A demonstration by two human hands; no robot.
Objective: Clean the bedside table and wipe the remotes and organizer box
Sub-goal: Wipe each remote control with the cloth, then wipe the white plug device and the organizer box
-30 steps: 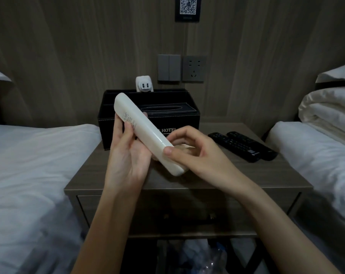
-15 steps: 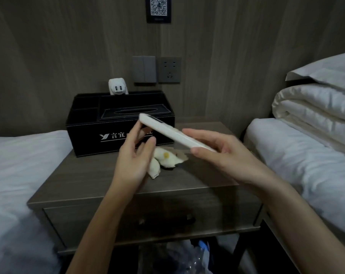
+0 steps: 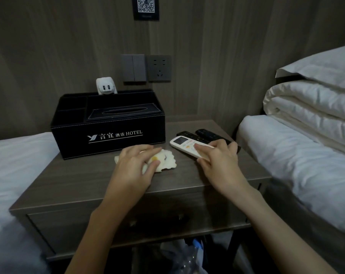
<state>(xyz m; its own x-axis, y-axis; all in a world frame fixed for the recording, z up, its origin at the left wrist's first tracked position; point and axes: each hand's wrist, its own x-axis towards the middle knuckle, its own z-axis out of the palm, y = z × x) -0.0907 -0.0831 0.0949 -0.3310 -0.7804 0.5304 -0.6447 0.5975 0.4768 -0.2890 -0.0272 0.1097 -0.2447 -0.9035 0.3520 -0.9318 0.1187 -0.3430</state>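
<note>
The white remote [image 3: 184, 145] lies face up on the right half of the bench [image 3: 84, 180], its small screen at the far end and its coloured buttons showing. The right hand [image 3: 220, 162] covers its near end, with the fingers laid across the top and the thumb tucked against the near edge, so the hand grips the remote where it rests on the wood. Just beyond it, touching or nearly so, two black remotes [image 3: 202, 135] lie side by side, angled the same way.

To the left of the white remote, apart from it, a pale cloth [image 3: 167, 162] with a yellow spot sits crumpled on the bench. The left hand [image 3: 135, 168] is on it, fingers curled over the cloth and the thumb pressed into its near side, gripping it.

Behind the cloth stands the black organizer box [image 3: 108, 135], with hotel lettering on its front, a tissue slot on top and open compartments at its left end. A white plug adapter [image 3: 106, 86] shows above its far edge.

On the wood-panelled wall are a grey switch [image 3: 133, 67], a socket [image 3: 159, 68] and a QR code sign [image 3: 146, 7]. A white bed [image 3: 11, 159] flanks the bench on the left; on the right, another bed [image 3: 298, 155] carries a folded duvet [image 3: 310, 107] and a pillow [image 3: 324, 66]. The bench has a drawer [image 3: 108, 220], and a plastic bag [image 3: 185, 258] lies beneath.
</note>
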